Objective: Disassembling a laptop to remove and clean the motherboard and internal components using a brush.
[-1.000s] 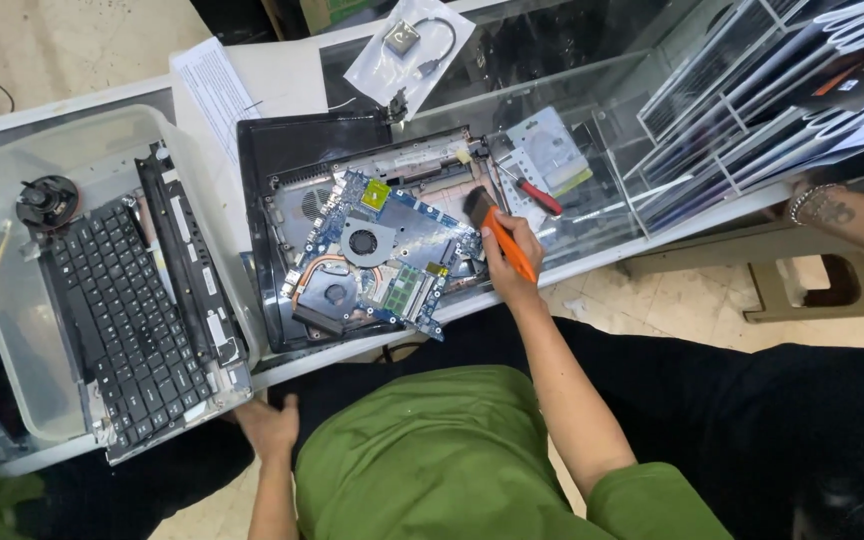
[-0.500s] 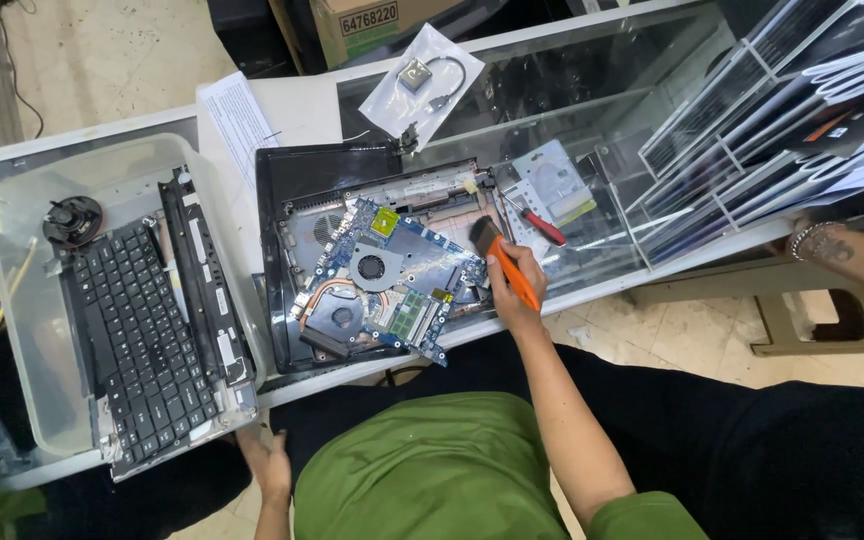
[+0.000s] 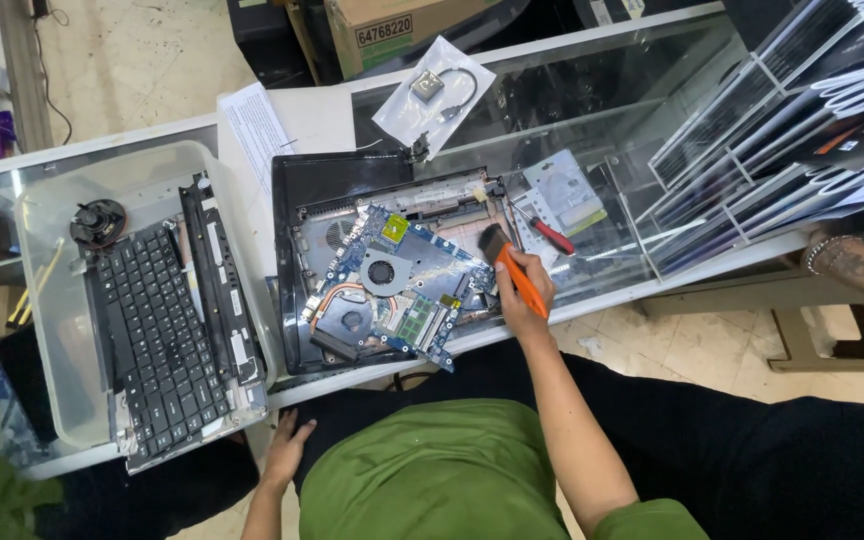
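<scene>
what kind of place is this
Most likely a computer repair shop counter: an opened laptop base with its blue circuit board exposed lies on a glass display counter, its removed keyboard in a plastic tray, a red-handled screwdriver nearby.

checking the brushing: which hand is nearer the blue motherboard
Right. The right hand holds an orange-handled brush at the blue motherboard's right edge; the left hand rests below the counter, apart.

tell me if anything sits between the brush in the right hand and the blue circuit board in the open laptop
Nothing visible does. The right hand holds the orange-handled brush with its bristles right at the edge of the blue circuit board. The red-handled screwdriver lies off to the side, away from the board.
</scene>
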